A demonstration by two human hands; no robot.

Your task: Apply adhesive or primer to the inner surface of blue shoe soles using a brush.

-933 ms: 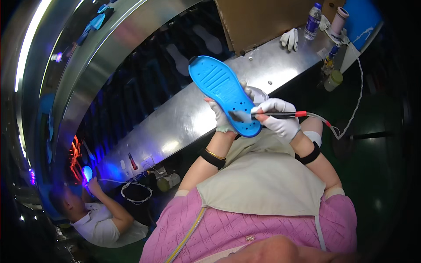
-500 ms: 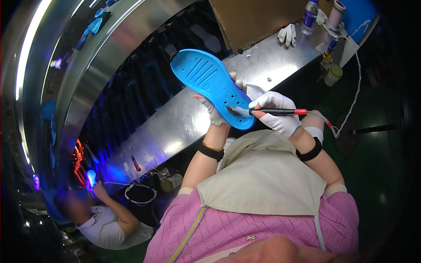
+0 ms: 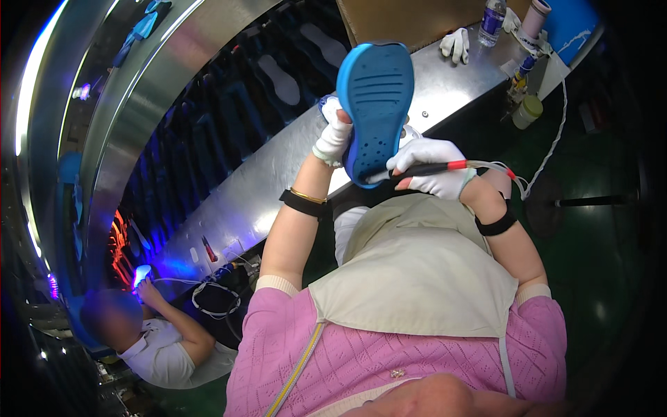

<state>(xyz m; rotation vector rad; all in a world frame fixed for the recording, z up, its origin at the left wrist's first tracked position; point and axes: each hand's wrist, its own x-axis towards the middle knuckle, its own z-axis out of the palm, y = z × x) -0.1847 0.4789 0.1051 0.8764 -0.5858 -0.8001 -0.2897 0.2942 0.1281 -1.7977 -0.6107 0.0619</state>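
Observation:
A blue shoe sole (image 3: 379,104), with grooves at its wide end and small holes near its narrow end, is held up in front of me, standing nearly upright in the view. Closed around its left side is my left hand (image 3: 333,139), in a white glove with bare fingertips. My right hand (image 3: 439,165), gloved the same way, pinches a black-handled brush (image 3: 425,169) with red bands and thin tubes trailing from its end. The pale bristles touch the sole's narrow lower end. Some left-hand fingers are hidden behind the sole.
A metal ledge (image 3: 278,184) runs along a dark conveyor carrying grey soles (image 3: 279,80). White gloves (image 3: 456,45), a bottle (image 3: 492,22) and a cardboard box (image 3: 410,21) lie at the far end. At lower left, a co-worker (image 3: 174,347) holds a glowing blue-lit piece (image 3: 142,273).
The sole has swung from a leftward slant to nearly upright, and its top has moved right. My left hand moved up along its side. The brush shifted slightly to the sole's bottom end.

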